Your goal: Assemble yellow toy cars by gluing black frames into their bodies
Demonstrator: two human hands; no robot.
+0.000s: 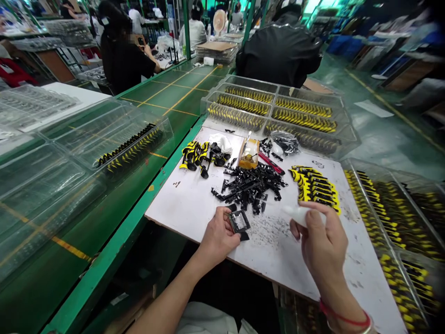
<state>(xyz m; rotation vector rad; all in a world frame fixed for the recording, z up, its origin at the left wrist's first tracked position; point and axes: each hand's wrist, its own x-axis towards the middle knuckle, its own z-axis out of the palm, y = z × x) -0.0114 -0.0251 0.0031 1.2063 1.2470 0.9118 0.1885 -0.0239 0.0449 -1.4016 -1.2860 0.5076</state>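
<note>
My left hand (219, 234) grips a small black watch-like case (239, 221) with a square frame and short dark strap ends, near the front edge of the white work board (187, 204). Held in my right hand (323, 236) is a small white squeeze bottle (295, 214), its narrow tip pointing left toward the case but apart from it. Just beyond my hands lies a heap of small black plastic parts (253, 183). Black-and-yellow pieces (316, 188) stand in a row beyond my right hand. More black-and-yellow pieces (196, 157) are piled at the board's far left.
A tape-wrapped container (249, 155) and a red-handled tool (271, 163) lie behind the heap. Clear trays of yellow-and-black parts stand at the back (273, 88) and right (392, 227). A green conveyor belt (139, 181) runs along the left with another tray (128, 148). Co-workers sit beyond.
</note>
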